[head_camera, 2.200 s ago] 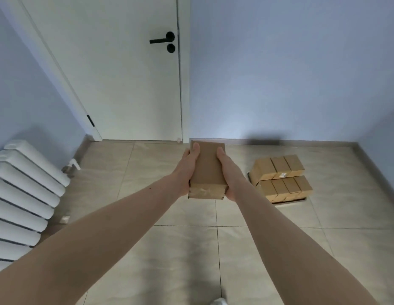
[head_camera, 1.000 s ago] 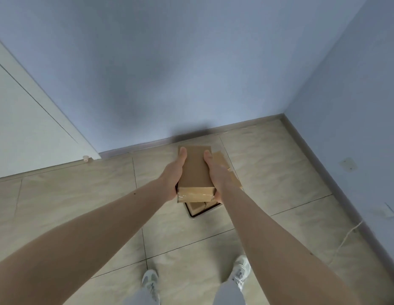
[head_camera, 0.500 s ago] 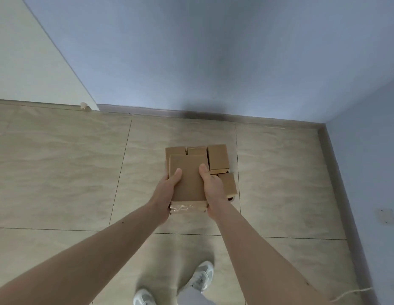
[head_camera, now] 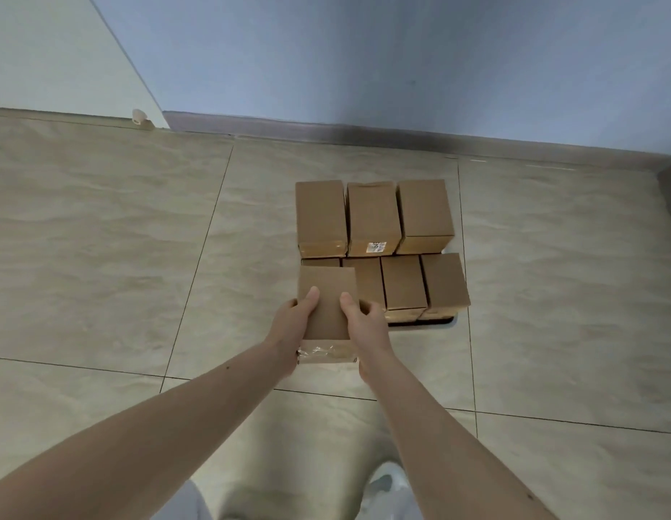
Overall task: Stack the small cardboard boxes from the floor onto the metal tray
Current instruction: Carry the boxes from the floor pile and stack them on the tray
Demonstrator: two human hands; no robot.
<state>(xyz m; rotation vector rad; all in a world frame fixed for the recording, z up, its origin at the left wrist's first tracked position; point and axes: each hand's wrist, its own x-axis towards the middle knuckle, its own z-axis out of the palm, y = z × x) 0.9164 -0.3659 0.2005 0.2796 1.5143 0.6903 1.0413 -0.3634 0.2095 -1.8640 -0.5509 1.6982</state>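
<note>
Head view: metal tray (head_camera: 420, 321) holds stacked boxes (head_camera: 371, 219) (two tiers).

— What lies underfoot?
— Large beige floor tiles (head_camera: 101, 257) with thin dark grout lines.
— And toward twelve o'clock?
— A pale blue wall (head_camera: 364, 50) above a grey baseboard (head_camera: 326, 131); at eleven o'clock, a white door (head_camera: 45, 50) with a small doorstop (head_camera: 140, 116).

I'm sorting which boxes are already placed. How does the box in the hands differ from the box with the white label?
The held box is gripped by the left hand and right hand; the labelled box rests in the far row, untouched. The held box's near end shows clear tape; the labelled box's shows a white sticker. Both are plain brown cardboard.
</note>
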